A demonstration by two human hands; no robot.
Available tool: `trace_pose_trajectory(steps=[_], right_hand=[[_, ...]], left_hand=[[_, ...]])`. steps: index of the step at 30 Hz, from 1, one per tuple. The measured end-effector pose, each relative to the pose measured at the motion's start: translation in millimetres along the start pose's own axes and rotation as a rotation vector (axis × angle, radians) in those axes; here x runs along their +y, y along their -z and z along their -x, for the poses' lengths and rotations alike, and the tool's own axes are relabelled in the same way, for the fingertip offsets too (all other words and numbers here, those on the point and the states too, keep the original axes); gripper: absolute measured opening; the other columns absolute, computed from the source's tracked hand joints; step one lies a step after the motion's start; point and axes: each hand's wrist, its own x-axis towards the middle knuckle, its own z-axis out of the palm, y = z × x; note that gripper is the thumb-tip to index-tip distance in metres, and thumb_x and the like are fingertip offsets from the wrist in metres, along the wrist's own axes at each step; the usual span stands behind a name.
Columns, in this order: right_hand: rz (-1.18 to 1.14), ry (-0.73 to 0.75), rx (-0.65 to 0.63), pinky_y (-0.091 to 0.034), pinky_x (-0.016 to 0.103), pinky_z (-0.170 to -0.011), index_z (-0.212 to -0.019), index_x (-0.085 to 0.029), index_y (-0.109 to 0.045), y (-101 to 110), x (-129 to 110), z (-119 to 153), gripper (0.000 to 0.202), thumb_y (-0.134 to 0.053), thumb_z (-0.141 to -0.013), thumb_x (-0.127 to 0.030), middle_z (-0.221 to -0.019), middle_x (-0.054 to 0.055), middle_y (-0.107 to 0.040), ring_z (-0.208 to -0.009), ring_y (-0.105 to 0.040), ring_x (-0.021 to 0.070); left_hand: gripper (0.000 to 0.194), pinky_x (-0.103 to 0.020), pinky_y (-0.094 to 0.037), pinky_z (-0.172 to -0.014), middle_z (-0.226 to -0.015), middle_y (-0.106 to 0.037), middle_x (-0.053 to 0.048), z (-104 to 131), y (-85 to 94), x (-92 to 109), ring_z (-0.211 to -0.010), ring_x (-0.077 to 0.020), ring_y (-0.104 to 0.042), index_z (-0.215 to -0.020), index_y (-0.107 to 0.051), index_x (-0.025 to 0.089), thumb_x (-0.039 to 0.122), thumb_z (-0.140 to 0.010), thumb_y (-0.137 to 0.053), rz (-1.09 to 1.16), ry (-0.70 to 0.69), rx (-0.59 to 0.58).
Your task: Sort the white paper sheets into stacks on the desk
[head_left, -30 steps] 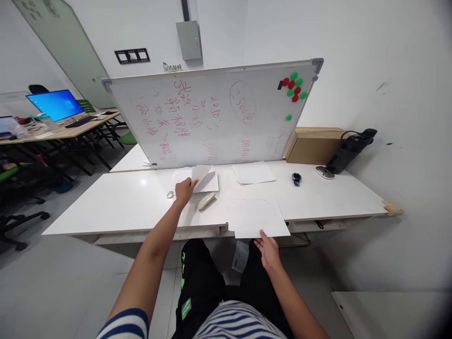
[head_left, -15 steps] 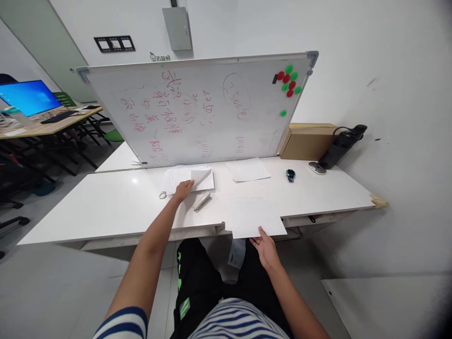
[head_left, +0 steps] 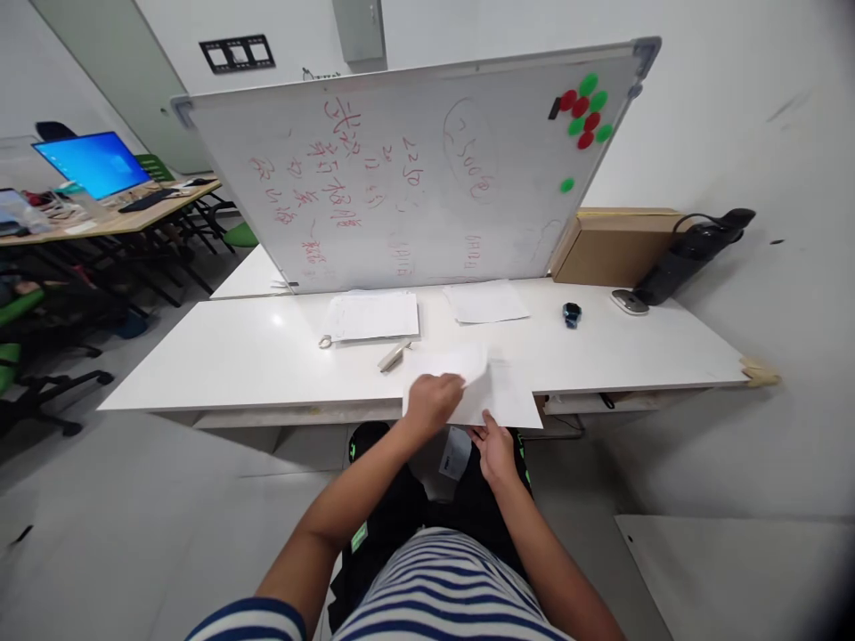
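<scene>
Head view: the left hand (head_left: 434, 398) has its thumb and fingers pressed together, pinching a thin white paper sheet (head_left: 468, 363) that bends up in a soft curl at its right end. The right hand (head_left: 495, 450) pinches the near edge of flat, smooth white paper sheets (head_left: 513, 402), thumb on top and fingers below; they stick out over the front edge of the shiny white counter (head_left: 233, 356). Farther back lie a neat white paper stack (head_left: 374, 316) and a looser white paper pile (head_left: 487, 301), which is not lined up well. Near the stack are a long off-white thing (head_left: 394, 357) and a small pale ring (head_left: 325, 341). Behind them leans a big whiteboard (head_left: 427, 160) with a metal frame. Its red pen writing shows "2250" and a circled number that looks like 2500; other marks are too faint to read. Round red and green magnets (head_left: 581, 107) sit in its top right part. To the right are a brown cardboard box (head_left: 611, 249), a tall black bottle (head_left: 695, 254), a smooth rounded mouse (head_left: 629, 302) and a dark blue watch (head_left: 572, 314).
</scene>
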Motion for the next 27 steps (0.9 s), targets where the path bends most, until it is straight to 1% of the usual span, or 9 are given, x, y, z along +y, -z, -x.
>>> trace_pose_trajectory(steps=[5, 7, 10, 12, 14, 17, 20, 23, 27], right_hand=[[-0.016, -0.001, -0.145, -0.054, 0.031, -0.067, -0.091, -0.018, -0.063, 11, -4, 10, 0.039, -0.070, -0.064, -0.045, -0.080, 0.002, -0.070, -0.069, -0.064, 0.0167], [-0.026, 0.018, -0.145, -0.053, 0.033, -0.068, -0.095, -0.019, -0.062, 18, -7, 10, 0.043, -0.063, -0.069, -0.053, -0.086, 0.003, -0.071, -0.074, -0.065, 0.0177], [-0.033, 0.070, 0.005, -0.054, 0.033, -0.069, -0.106, -0.021, -0.060, 30, -17, 3, 0.053, -0.050, -0.075, -0.062, -0.098, 0.005, -0.070, -0.085, -0.066, 0.0199], [-0.029, 0.117, 0.136, -0.053, 0.032, -0.069, -0.115, -0.023, -0.056, 41, -27, -5, 0.056, -0.045, -0.078, -0.064, -0.105, 0.005, -0.069, -0.092, -0.065, 0.0203], [0.002, 0.150, 0.203, -0.053, 0.031, -0.069, -0.121, -0.024, -0.053, 53, -40, -17, 0.058, -0.048, -0.077, -0.062, -0.111, 0.006, -0.067, -0.095, -0.065, 0.0203], [0.159, 0.144, 0.126, -0.054, 0.031, -0.069, -0.118, -0.022, -0.057, 68, -61, -35, 0.059, -0.061, -0.072, -0.059, -0.111, 0.007, -0.068, -0.095, -0.065, 0.0226], [0.431, 0.190, -0.019, -0.054, 0.032, -0.071, -0.107, -0.018, -0.064, 75, -76, -49, 0.054, -0.068, -0.068, -0.055, -0.106, 0.009, -0.070, -0.095, -0.066, 0.0256], [0.632, 0.318, -0.103, -0.053, 0.035, -0.078, -0.104, -0.017, -0.067, 75, -80, -57, 0.050, -0.071, -0.066, -0.049, -0.104, 0.009, -0.071, -0.097, -0.065, 0.0272], [0.719, 0.283, -0.194, -0.053, 0.036, -0.076, -0.102, -0.015, -0.067, 77, -76, -54, 0.043, -0.068, -0.067, -0.040, -0.100, 0.010, -0.073, -0.091, -0.067, 0.0273]], left_hand=[[0.021, -0.039, -0.043, -0.086, -0.105, -0.070, -0.006, 28, -48.1, 31, -0.080, -0.0176, -0.065, -0.104, -0.063, 0.023, 0.022, -0.091, -0.046, -0.077, -0.143, -0.138], [0.021, -0.042, -0.041, -0.089, -0.107, -0.069, -0.007, 29, -50.9, 35, -0.081, -0.0188, -0.064, -0.106, -0.062, 0.022, 0.026, -0.091, -0.049, -0.058, -0.150, -0.165], [0.037, -0.046, -0.037, -0.098, -0.119, -0.063, -0.010, 34, -41.2, 41, -0.098, -0.0232, -0.061, -0.120, -0.055, 0.021, 0.040, -0.089, -0.052, 0.046, -0.077, -0.134], [0.042, -0.046, -0.035, -0.101, -0.124, -0.059, -0.012, 42, -31.9, 42, -0.113, -0.0248, -0.055, -0.125, -0.051, 0.021, 0.044, -0.090, -0.048, 0.158, 0.066, -0.058], [0.036, -0.043, -0.038, -0.098, -0.119, -0.060, -0.012, 54, -25.2, 39, -0.114, -0.0245, -0.053, -0.118, -0.054, 0.020, 0.043, -0.093, -0.042, 0.281, 0.341, 0.067], [0.038, -0.038, -0.045, -0.086, -0.103, -0.061, -0.012, 69, -22.8, 24, -0.099, -0.0227, -0.057, -0.102, -0.054, 0.017, 0.050, -0.092, -0.040, 0.457, 0.895, 0.253], [0.047, -0.033, -0.047, -0.073, -0.096, -0.061, -0.010, 74, -25.6, 5, -0.087, -0.0213, -0.059, -0.097, -0.054, 0.016, 0.060, -0.086, -0.044, 0.689, 1.244, 0.165], [0.045, -0.029, -0.046, -0.064, -0.088, -0.062, -0.007, 71, -28.9, -5, -0.079, -0.0193, -0.058, -0.093, -0.057, 0.017, 0.060, -0.081, -0.049, 0.906, 1.262, -0.055], [0.031, -0.025, -0.043, -0.061, -0.079, -0.061, -0.003, 71, -30.8, -8, -0.073, -0.0157, -0.057, -0.085, -0.056, 0.017, 0.048, -0.079, -0.056, 0.956, 1.145, -0.167]])
